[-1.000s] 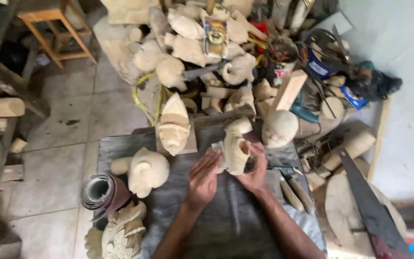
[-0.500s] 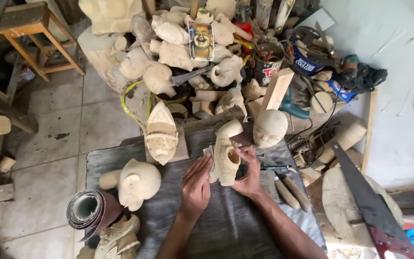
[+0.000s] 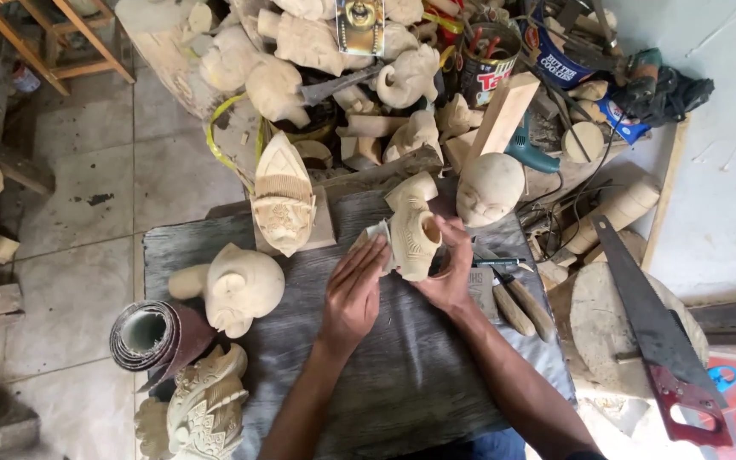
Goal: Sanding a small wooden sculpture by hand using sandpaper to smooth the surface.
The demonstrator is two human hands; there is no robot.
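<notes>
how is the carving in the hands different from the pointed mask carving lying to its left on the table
The held carving is gripped by the right hand, with the left hand pressed flat against its side; the pointed mask carving lies untouched. The held carving is rounded with a hollow opening showing; the mask carving tapers to a point at top and bottom, with fine ridges and detailed relief. Both are pale, unpainted wood on the dark grey tabletop.

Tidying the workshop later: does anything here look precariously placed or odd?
Yes. A hand saw lies across a round wood block, its handle end overhanging the block's edge. Behind the dark work board, pale carvings and tools lie jumbled together.
</notes>
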